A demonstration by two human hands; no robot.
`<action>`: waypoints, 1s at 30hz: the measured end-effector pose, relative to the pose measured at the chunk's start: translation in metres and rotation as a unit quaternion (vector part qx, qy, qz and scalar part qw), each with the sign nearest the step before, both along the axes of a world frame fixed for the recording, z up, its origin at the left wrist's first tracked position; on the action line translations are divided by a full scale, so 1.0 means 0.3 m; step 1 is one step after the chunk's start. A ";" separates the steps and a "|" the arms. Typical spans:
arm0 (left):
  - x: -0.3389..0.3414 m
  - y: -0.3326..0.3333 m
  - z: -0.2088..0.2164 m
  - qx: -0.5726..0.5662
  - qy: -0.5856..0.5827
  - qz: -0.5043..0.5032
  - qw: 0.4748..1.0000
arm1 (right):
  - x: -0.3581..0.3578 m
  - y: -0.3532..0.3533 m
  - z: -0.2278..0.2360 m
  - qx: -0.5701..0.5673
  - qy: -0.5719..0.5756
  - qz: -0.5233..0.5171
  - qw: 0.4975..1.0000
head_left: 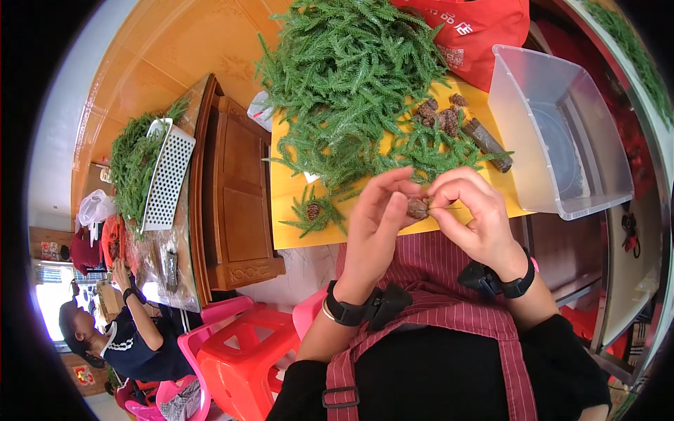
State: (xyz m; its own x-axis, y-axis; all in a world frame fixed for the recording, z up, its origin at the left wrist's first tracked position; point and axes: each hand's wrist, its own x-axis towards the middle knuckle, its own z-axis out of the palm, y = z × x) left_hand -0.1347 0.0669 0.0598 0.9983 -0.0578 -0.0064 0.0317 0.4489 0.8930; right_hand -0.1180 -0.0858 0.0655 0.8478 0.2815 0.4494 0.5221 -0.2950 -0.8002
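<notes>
Over the near edge of the yellow table [298,235], I hold a small brown pine cone [417,208] between both hands. My left hand [379,228] curls its fingers and thumb around the left side of the cone. My right hand [477,214] pinches at the cone's other end, where a thin wire-like stem sticks out to the right; the exact grip is partly hidden. Several loose pine cones [449,121] lie beyond my hands, beside a bundle of thin dark brown rods [489,146]. A green sprig with a cone in its middle [313,210] lies to the left.
A big heap of green artificial fir sprigs [351,77] covers the far table. A clear plastic bin [537,133] and a red bag [484,42] stand on the right. At left are a red stool [246,358], a white basket [168,175] and a seated person [140,351] at another table.
</notes>
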 end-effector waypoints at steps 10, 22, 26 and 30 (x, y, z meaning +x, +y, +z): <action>0.006 0.029 -0.021 0.001 0.091 -0.117 0.989 | -0.001 -0.017 0.004 -0.013 -0.082 0.002 0.997; -0.003 -0.022 -0.035 -0.067 0.001 -0.044 0.997 | -0.006 -0.003 0.013 0.050 -0.017 -0.052 0.997; -0.007 -0.027 -0.046 -0.050 -0.064 -0.007 0.997 | -0.008 0.001 0.026 0.055 0.028 -0.058 0.996; 0.000 -0.031 -0.056 -0.008 -0.118 0.026 0.993 | -0.008 -0.003 0.033 0.070 0.055 -0.042 0.995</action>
State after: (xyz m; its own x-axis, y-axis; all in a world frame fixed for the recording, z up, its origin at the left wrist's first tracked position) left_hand -0.1347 0.0577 0.0431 0.9736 -0.0046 0.2280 -0.2006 0.4582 0.8659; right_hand -0.1203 -0.0867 0.0753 0.9120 0.1487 0.3823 0.4072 -0.2147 -0.8878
